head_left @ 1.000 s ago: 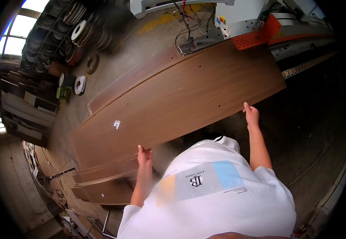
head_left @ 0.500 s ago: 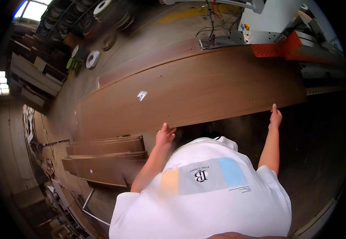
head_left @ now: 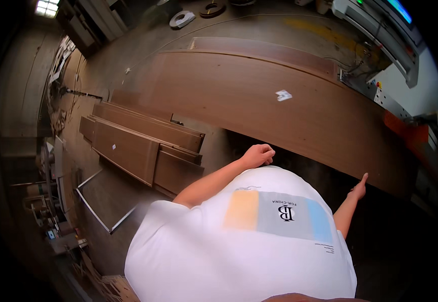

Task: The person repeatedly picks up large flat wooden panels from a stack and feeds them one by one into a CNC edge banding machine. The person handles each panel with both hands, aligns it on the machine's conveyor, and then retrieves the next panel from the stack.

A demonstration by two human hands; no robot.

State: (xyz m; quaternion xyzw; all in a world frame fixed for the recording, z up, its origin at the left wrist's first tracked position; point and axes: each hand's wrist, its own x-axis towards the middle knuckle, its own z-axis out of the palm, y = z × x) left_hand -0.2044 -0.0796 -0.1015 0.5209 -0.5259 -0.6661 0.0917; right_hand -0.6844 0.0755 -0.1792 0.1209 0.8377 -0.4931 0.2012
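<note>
A long brown wood panel [head_left: 229, 95] stretches across the view in front of me, with a small white label [head_left: 283, 95] on its top face. My right hand [head_left: 359, 187] grips the panel's near edge toward its right end, thumb on top and the other fingers partly hidden below. My left hand [head_left: 259, 155] is off the panel, close to my white shirt. Its fingers are curled in and nothing shows in them. Behind the panel's far edge lies a narrower reddish-brown board [head_left: 264, 50].
Several brown panels [head_left: 128, 146] are stacked low on the left, with a bent metal frame [head_left: 95, 214] on the floor near them. A machine with an orange part [head_left: 405, 131] and a screen unit [head_left: 380, 30] stands at the right. White and brown rolls [head_left: 182, 19] lie at the back.
My left hand has let go of the panel's near edge and drawn back toward my body. My right hand stays on the edge. The view has swung to the left.
</note>
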